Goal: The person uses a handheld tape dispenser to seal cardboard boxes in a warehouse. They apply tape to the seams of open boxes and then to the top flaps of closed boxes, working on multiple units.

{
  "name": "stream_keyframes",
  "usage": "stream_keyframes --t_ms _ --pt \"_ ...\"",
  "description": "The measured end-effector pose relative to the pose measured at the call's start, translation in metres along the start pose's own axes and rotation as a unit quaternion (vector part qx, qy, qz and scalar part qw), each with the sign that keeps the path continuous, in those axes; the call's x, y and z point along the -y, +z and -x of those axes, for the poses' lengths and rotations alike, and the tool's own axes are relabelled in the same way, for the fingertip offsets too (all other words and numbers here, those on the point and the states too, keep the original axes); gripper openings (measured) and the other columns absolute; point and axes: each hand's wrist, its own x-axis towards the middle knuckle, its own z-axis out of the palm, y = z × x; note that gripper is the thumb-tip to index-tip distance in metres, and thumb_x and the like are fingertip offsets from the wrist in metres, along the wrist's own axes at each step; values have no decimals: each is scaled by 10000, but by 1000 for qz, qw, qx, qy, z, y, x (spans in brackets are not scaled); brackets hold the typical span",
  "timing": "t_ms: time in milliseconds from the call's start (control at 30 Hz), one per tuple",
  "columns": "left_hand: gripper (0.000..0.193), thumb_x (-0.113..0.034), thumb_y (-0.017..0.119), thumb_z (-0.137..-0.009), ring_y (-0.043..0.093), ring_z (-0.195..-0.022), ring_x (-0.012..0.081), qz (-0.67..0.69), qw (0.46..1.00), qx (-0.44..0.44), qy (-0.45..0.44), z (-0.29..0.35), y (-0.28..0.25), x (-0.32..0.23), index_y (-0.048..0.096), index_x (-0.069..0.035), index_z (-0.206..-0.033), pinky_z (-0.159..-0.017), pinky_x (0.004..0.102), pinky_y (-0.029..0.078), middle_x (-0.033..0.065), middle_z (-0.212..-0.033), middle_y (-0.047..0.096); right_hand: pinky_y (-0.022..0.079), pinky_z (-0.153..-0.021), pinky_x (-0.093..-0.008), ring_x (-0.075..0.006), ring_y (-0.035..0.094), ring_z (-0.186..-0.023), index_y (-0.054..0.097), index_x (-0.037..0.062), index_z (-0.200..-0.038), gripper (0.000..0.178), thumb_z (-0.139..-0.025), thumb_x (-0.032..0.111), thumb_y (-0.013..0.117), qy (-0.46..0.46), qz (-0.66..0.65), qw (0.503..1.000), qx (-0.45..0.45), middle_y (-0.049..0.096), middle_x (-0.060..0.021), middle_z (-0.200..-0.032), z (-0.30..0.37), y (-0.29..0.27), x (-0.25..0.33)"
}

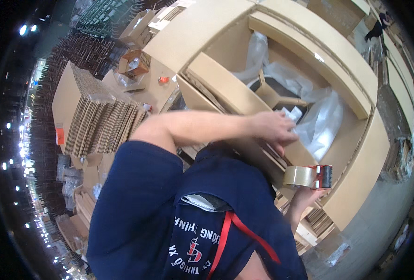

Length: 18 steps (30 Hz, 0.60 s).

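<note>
A large open cardboard box (328, 51) lies in front of me. Inside it are light wooden legs (268, 91) joined in a frame over a dark panel, with translucent foam wrap (326, 121) around them. My left hand (274, 130), slightly blurred, reaches across to the near side of the box. Its fingers are bent over the edge of a cardboard flap (235, 88), thumb on my side. Low at the box's near right corner, my right hand (305, 196) is closed around a red and black tape dispenser (323, 177) with a roll of clear tape.
To the left stands a tall stack of flat cardboard sheets (99, 123). Beyond it, a small open carton (134, 63) and a red tape dispenser (163, 80) rest on a cardboard surface. More wrapped stacks (396, 154) line the right side, past a grey floor (370, 224).
</note>
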Motion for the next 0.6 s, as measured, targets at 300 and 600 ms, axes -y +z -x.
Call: stream_keyframes --t_ms 300,600 --pt "831 -558 889 -824 721 -1233 380 141 937 261 -186 105 -132 98 649 -140 -1500 -1041 511 560 197 -1256 776 639 -793 -366 -244 757 -1057 594 -43 -1468 565 -905 -87 584 -46 -12 981 -190 718 -173 -1333 5 54 9" --pt "751 -466 963 -791 744 -1241 338 265 873 385 -140 103 -137 193 742 -162 -1441 -1058 449 566 143 -1333 795 688 -874 -444 -259 772 -1094 588 -15 -1467 498 -982 -67 688 -25 -9 951 -309 742 -157 -1276 1 67 4"
